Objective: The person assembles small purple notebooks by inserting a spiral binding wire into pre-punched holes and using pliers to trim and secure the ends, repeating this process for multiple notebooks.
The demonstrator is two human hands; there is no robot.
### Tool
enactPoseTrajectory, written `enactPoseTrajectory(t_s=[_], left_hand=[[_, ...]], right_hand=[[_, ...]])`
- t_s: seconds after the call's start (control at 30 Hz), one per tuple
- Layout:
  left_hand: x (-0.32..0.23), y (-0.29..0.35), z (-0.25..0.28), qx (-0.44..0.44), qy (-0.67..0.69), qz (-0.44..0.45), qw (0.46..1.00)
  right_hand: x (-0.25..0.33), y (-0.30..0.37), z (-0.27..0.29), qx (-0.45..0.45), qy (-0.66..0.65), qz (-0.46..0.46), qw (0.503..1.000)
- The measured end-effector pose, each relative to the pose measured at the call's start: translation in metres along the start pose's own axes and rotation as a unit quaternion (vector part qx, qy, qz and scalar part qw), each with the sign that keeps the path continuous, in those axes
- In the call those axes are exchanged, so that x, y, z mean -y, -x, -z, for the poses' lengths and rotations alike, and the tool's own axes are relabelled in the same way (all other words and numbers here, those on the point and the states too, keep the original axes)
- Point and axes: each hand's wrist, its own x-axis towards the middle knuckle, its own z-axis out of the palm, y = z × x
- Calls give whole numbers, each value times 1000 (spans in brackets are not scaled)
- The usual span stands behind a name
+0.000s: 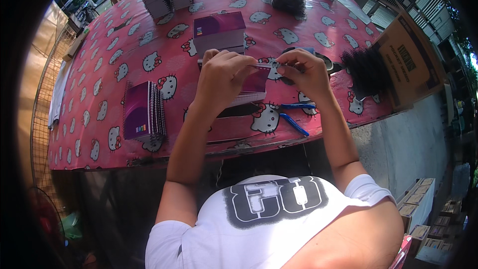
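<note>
Gripping the notebook (256, 80) near its upper edge, the left hand (224, 72) has its fingers curled over and pressed together on it; the right hand (302, 67) pinches a black wire coil (275, 64) between thumb and fingertips, right at the corner of that edge. The notebook is in front of the person, tilted up over the middle of the near side of the bench (134, 72), just short of a pile of purple pads (219, 42); how far the coil has passed through the holes is too small to tell.

Feeding the coil seems to be the step in hand; it should go best with the pages squared and the holes lined up, the left fingers firm but clear of the coil's path; the right fingers should roll the wire in small turns, in line with the edge, since pushing hard could bend a loop or skip a hole.

A blue-handled tool (298, 105) lies near the right forearm; bound notebooks (143, 110) stand to the left; loose black coils (366, 72) rest beside a carton (411, 60) on the right.
</note>
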Motion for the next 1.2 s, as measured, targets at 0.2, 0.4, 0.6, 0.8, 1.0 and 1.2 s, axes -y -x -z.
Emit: enactPoseTrajectory(t_s=[0.2, 0.4, 0.6, 0.8, 1.0, 1.2], left_hand=[[7, 5, -10, -27, -15, 22, 999], [2, 12, -21, -80, -10, 104, 991], [7, 5, -17, -67, -1, 75, 995], [10, 1, -18, -62, 7, 109, 992], [11, 0, -18, -57, 2, 116, 992], [10, 2, -17, -58, 15, 116, 991]], right_hand=[[2, -18, 10, 131, -44, -88, 987], [1, -17, 7, 106, -52, -20, 993], [17, -17, -3, 90, 86, -25, 992], [13, -20, -15, 40, 171, 81, 981], [13, -27, -20, 30, 204, 108, 973], [18, -23, -25, -3, 173, 101, 980]])
